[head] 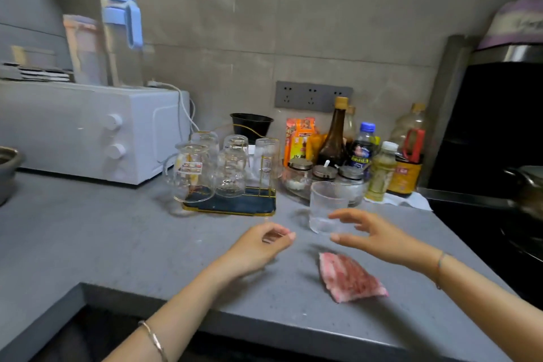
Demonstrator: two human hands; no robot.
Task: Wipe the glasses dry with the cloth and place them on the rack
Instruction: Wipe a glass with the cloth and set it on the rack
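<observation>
The fingers (346, 214) of your right hand (382, 236) are spread apart and reach for the glass (324, 203). They are just beside it, and I cannot tell if they touch it. The fingers of your left hand (258, 247) are curled loosely and hold nothing. The glass stands the right way up on the counter (117, 229), just to the right of the rack (235, 209). The cloth (349, 276) lies on the counter near you, and no hand is on it. Some other glasses (232, 170) sit upside down on the rack, so that part looks done. This one glass looks like the only one left. You have yet to pick it up, wipe it dry and put it on the rack.
</observation>
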